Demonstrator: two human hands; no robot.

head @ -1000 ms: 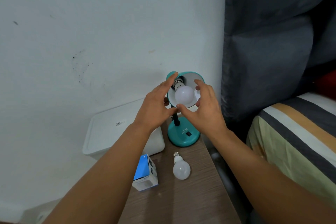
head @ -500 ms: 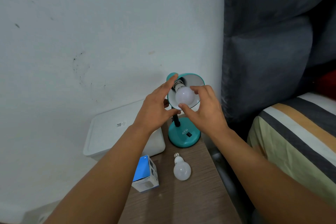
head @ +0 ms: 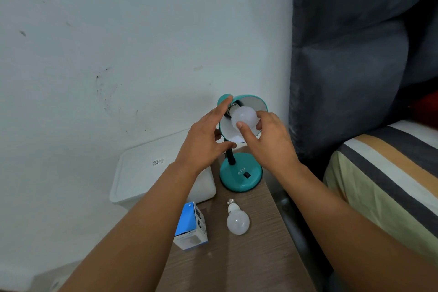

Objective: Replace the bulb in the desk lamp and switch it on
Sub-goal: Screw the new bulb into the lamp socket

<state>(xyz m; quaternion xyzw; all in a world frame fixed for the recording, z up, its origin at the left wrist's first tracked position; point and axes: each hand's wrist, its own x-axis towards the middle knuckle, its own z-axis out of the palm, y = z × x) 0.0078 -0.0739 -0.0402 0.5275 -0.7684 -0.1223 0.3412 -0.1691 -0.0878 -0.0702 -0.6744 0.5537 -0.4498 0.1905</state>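
White plastic bin [head: 142, 173] beside table [head: 237, 263]; striped bed [head: 388, 178], perhaps, at right.

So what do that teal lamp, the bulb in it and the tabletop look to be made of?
Lamp shade and lamp base: probably painted metal, since the teal coat is smooth and glossy; moulded plastic is possible. Bulb in the lamp: frosted, milky dome, plastic or glass, I cannot tell which. Tabletop: brown wood grain, matt, likely laminate rather than solid wood.

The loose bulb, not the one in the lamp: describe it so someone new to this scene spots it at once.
Find the narrow wooden table between the white wall and the striped bed. In front of the teal lamp base, right of the blue-and-white box, lies the loose bulb. Unlike the bulb in the shade, it lies on its side, untouched, screw cap bare.
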